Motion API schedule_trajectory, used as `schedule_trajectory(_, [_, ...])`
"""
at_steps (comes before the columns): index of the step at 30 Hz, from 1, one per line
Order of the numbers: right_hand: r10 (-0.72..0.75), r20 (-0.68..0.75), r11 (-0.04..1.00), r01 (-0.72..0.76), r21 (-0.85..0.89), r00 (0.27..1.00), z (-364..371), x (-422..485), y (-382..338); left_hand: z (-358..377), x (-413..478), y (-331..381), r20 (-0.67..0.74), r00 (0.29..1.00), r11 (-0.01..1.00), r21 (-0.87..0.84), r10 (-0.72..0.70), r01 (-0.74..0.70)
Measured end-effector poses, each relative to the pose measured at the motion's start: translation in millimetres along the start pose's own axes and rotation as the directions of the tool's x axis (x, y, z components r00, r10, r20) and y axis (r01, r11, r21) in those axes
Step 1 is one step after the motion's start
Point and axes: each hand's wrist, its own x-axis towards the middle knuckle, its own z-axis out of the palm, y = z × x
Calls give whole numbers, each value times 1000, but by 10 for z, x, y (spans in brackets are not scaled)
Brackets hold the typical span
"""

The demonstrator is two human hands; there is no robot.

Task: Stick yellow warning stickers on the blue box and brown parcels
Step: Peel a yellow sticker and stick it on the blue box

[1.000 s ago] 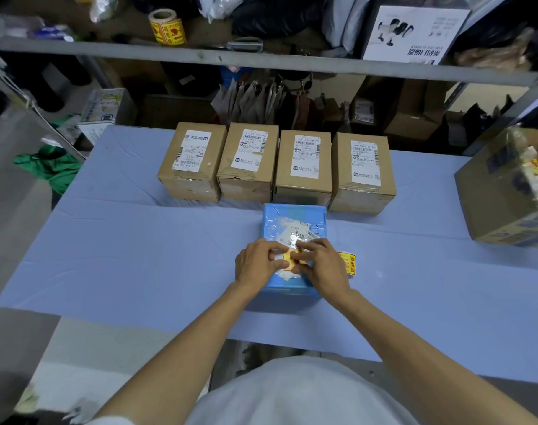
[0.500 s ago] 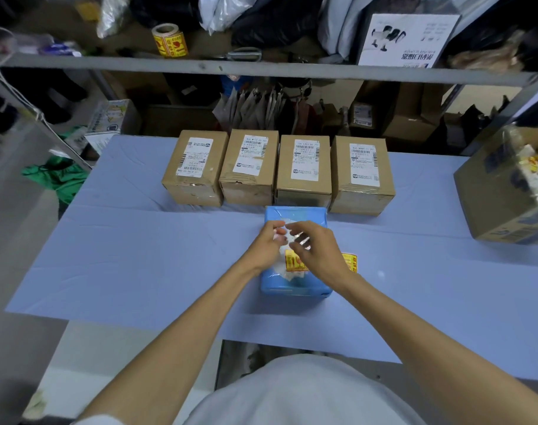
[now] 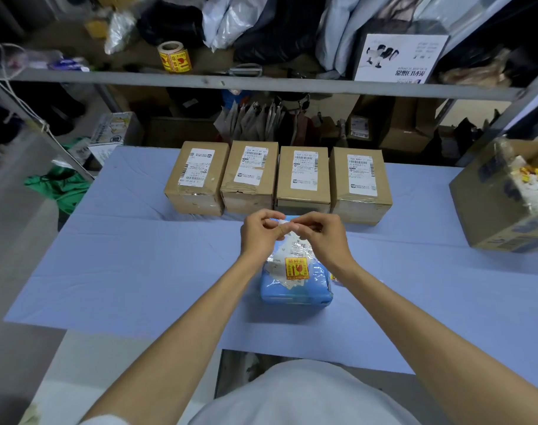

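Observation:
The blue box [image 3: 295,289] lies on the blue table cloth in front of me, with a yellow warning sticker [image 3: 297,268] stuck on its top. My left hand [image 3: 258,234] and my right hand [image 3: 318,237] meet above the box's far end, fingertips pinched together on a small white scrap of paper [image 3: 284,223]. Several brown parcels [image 3: 303,179] with white labels stand in a row behind the box. A bit of another yellow sticker [image 3: 333,277] peeks out on the cloth under my right forearm.
A large open cardboard box [image 3: 504,204] with white and yellow scraps stands at the right table edge. A roll of yellow stickers [image 3: 174,56] sits on the metal shelf [image 3: 261,84] behind the table. Bags and boxes crowd the shelving.
My hands have lifted off the sticker and moved to the far end of the box, pinching a white scrap between them. The yellow sticker now shows flat on the box top.

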Motion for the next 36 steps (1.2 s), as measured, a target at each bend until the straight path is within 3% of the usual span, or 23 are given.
schedule_trajectory(5, [51,32,985,-55,166,998,-39,38,-26,-96,30,78,98,995,982,-189,-6,25])
schedule_trajectory(11, [98,-39,976,-88,197,994,-88,129,-69,-88,67,93,222,975,933,-349,-11,90])
schedule_trajectory(19, [108,-135,988,-92,123,985,-118,134,-60,2,76,177,248,969,954,-291,5,70])
schedule_trajectory(23, [114,-111,970,-87,228,987,-151,122,-84,2,101,190,202,979,947,-309,-27,90])
schedule_trajectory(28, [136,-48,973,-124,193,990,-201,127,-107,4,106,194,233,972,952,-291,-25,94])
schedule_trajectory(32, [78,5,997,-78,5,997,-248,179,-115,36,82,207,221,974,943,-312,-46,115])
schedule_trajectory(34, [-116,-18,962,107,-249,993,-231,164,-109,90,69,239,196,977,925,-351,-83,149])
schedule_trajectory(36, [-344,11,818,305,-487,939,-196,121,-94,154,71,294,178,977,894,-409,-119,183])
